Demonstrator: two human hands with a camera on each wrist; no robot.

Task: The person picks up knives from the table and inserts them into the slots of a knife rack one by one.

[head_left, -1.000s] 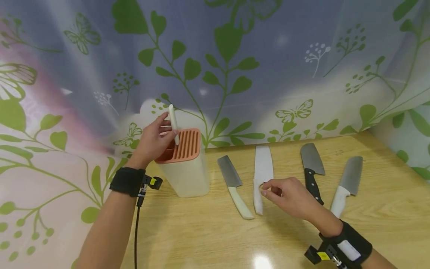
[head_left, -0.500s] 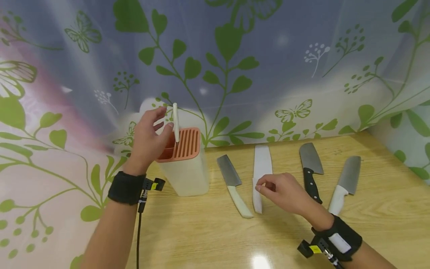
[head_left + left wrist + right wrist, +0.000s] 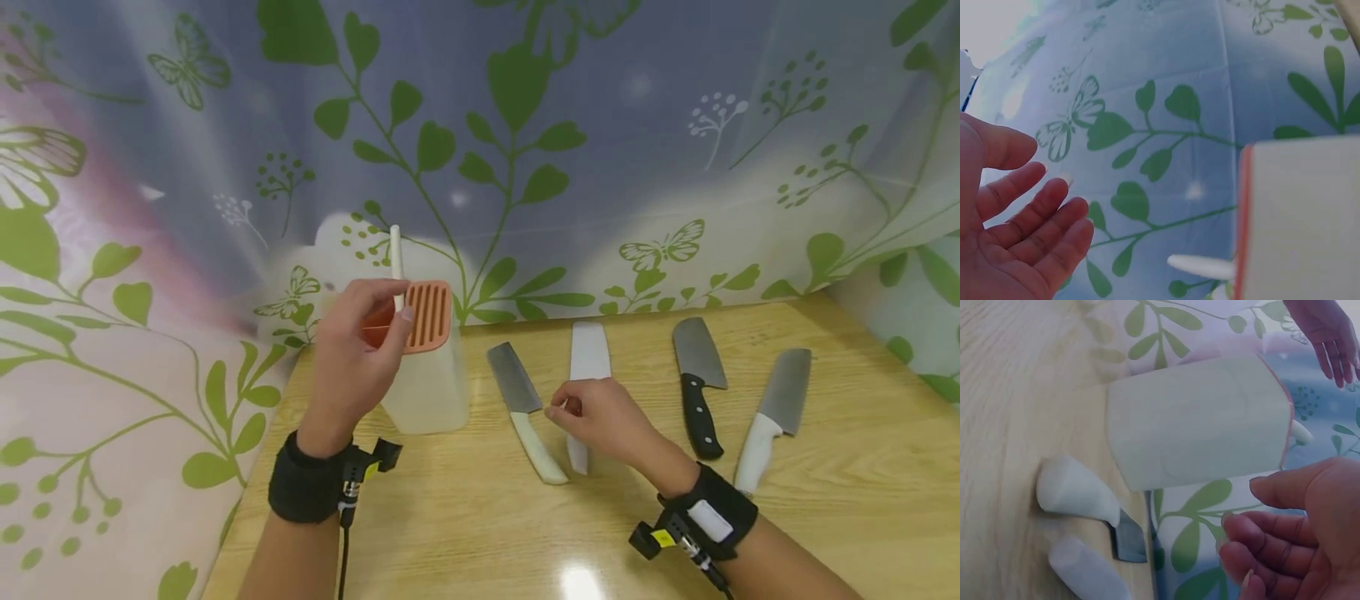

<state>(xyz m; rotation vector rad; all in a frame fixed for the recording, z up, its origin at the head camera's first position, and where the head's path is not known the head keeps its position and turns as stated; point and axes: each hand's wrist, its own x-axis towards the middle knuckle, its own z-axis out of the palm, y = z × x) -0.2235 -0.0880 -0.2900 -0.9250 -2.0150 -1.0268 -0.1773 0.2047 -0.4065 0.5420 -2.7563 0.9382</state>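
A pale knife block (image 3: 429, 392) with an orange slotted top stands on the table, and a white-handled knife (image 3: 396, 250) is upright in its slots. My left hand (image 3: 348, 358) is in front of that handle. The left wrist view has the fingers (image 3: 1044, 209) relaxed, with nothing between them and apart from the handle. My right hand (image 3: 609, 423) hovers over a white knife (image 3: 590, 352) and covers part of it, fingers loosely bent with nothing in them. Just left of it lies a cream-handled knife (image 3: 528, 417).
Farther right on the wooden table (image 3: 480, 533) lie a black-handled cleaver (image 3: 697, 367) and a knife with a white handle (image 3: 780, 400). A curtain (image 3: 660, 167) with green leaves and butterflies hangs behind the table.
My left hand released the upright knife's handle, drew back, then came down in front of it. The knife now stands straighter in the slots. My right hand shifted left over the white knife.
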